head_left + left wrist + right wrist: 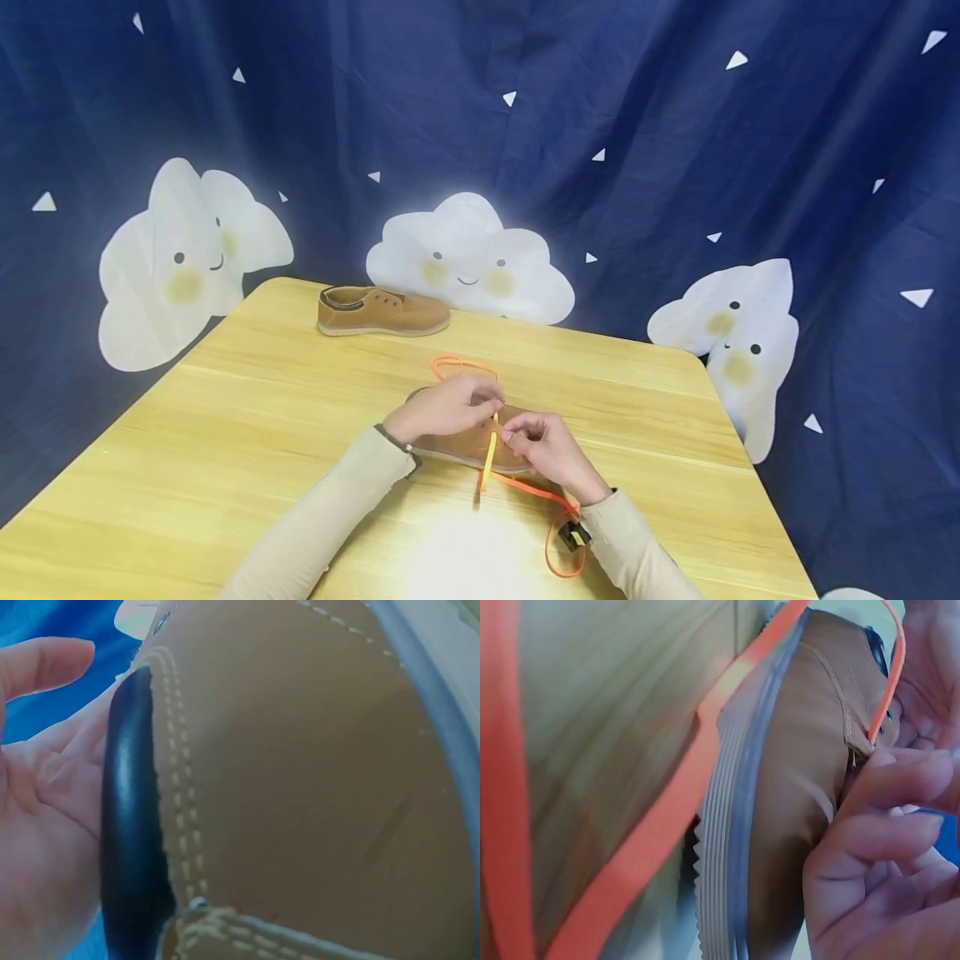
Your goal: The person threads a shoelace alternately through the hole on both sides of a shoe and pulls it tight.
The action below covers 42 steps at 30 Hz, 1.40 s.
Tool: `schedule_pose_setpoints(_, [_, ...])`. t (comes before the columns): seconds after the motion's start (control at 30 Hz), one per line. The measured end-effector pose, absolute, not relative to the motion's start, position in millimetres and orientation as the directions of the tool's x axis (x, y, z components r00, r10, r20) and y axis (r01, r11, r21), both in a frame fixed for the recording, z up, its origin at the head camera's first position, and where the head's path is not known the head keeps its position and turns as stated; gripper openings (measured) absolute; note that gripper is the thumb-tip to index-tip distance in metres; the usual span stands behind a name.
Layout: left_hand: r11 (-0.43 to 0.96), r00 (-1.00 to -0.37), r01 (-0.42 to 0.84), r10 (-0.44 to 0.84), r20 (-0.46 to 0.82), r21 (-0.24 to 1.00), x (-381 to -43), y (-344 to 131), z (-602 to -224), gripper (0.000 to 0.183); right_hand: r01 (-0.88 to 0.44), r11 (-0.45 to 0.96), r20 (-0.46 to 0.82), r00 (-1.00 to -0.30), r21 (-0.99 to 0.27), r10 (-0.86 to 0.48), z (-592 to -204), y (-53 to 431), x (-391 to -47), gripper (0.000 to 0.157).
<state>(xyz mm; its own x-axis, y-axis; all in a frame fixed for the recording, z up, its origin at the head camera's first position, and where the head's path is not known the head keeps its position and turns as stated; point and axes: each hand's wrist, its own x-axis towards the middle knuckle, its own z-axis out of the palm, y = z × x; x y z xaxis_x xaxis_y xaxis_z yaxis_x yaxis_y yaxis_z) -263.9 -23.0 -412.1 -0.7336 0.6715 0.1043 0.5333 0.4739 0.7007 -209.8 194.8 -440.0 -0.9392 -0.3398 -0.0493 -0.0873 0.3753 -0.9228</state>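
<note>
A brown leather shoe with pale stitching lies across the table in front of me. My left hand reaches over its opening from the left, its fingertips beside the lace holes; whether they hold anything is hidden. At the lace flap my right hand pinches the shoe's edge between thumb and finger. An orange shoelace runs into the front lace hole by the right fingertips. One length of it crosses the shoe's side, and another loops on the table near the right wrist. The left wrist view shows the shoe's dark collar against the left palm.
A second brown shoe, with no lace visible in its holes, stands at the back left of the wooden table. Behind the table hangs a dark blue curtain with cloud faces. A dark device sits at the right wrist.
</note>
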Motion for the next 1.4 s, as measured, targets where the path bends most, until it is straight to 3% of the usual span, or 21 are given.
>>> schedule_pose_setpoints(0.23, [0.467,-0.736,0.562,0.659,0.155,0.683,-261,-21,-408,0.033,-0.067,0.402,-0.093,-0.926,-0.913,-0.366,-437,198,-217,0.021])
schedule_pose_setpoints(0.53, [0.429,-0.697,0.599,0.696,0.175,0.676,-261,-23,-407,0.037,-0.065,0.400,-0.058,-0.956,-0.914,-0.288,-435,187,-232,0.022])
schedule_pose_setpoints(0.7, [0.434,-0.692,0.670,0.659,0.295,0.602,-267,-32,-407,0.031,-0.070,0.402,-0.048,-0.960,-0.913,-0.277,-432,183,-232,0.020])
schedule_pose_setpoints(0.8, [0.445,-0.652,0.737,0.667,0.361,0.508,-274,-35,-410,0.021,-0.055,0.390,-0.057,-0.961,-0.919,-0.270,-430,182,-233,0.019])
schedule_pose_setpoints(1.03, [0.452,-0.657,0.702,0.708,0.257,0.550,-278,-34,-418,0.016,0.012,0.341,-0.105,-0.961,-0.940,-0.255,-423,184,-236,0.022])
schedule_pose_setpoints(1.23, [0.472,-0.674,0.689,0.697,0.245,0.550,-276,-33,-419,0.016,0.045,0.215,-0.096,-0.968,-0.976,-0.231,-413,188,-242,0.031])
schedule_pose_setpoints(1.4, [0.490,-0.692,0.667,0.687,0.223,0.561,-275,-33,-420,0.023,0.108,0.186,-0.160,-0.942,-0.977,-0.295,-416,190,-246,0.025])
